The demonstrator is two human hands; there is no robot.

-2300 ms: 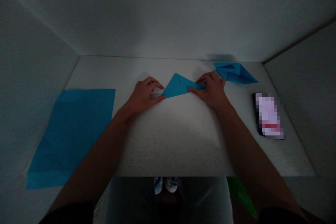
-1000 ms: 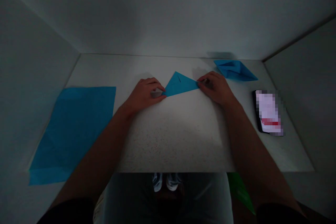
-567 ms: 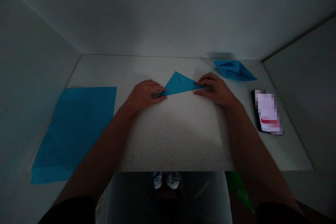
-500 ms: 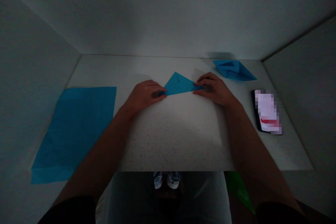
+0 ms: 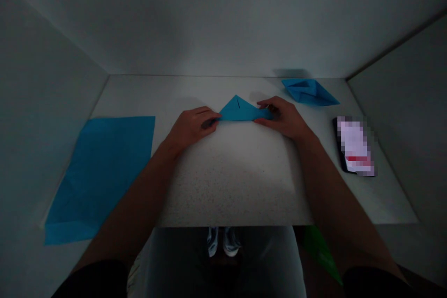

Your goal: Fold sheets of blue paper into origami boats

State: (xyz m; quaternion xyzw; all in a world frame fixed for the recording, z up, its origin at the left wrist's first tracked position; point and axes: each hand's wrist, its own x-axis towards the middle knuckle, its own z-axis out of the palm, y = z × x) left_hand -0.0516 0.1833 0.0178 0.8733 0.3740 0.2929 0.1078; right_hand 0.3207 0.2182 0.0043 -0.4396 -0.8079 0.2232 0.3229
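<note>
A folded piece of blue paper [image 5: 238,111] lies near the middle of the white table, its peak pointing away from me and a short dark line showing below the tip. My left hand [image 5: 193,125] pinches its left end between thumb and fingers. At the right end, my right hand [image 5: 284,115] grips the paper with the thumb along the near edge and the fingers at the far side. Both ends of the paper are partly hidden by my fingers.
A folded blue paper boat [image 5: 309,92] rests at the back right by the wall. Below it lies a phone [image 5: 355,146] with a blurred, lit screen. Blue paper sheet [image 5: 108,167] spreads at the left, overhanging the table's front edge. Walls bound the white table [image 5: 226,186] at the back and sides.
The folded paper's near edge has turned from slanted to nearly level, and its right end looks more folded upward. My right hand has shifted slightly; both hands keep their hold.
</note>
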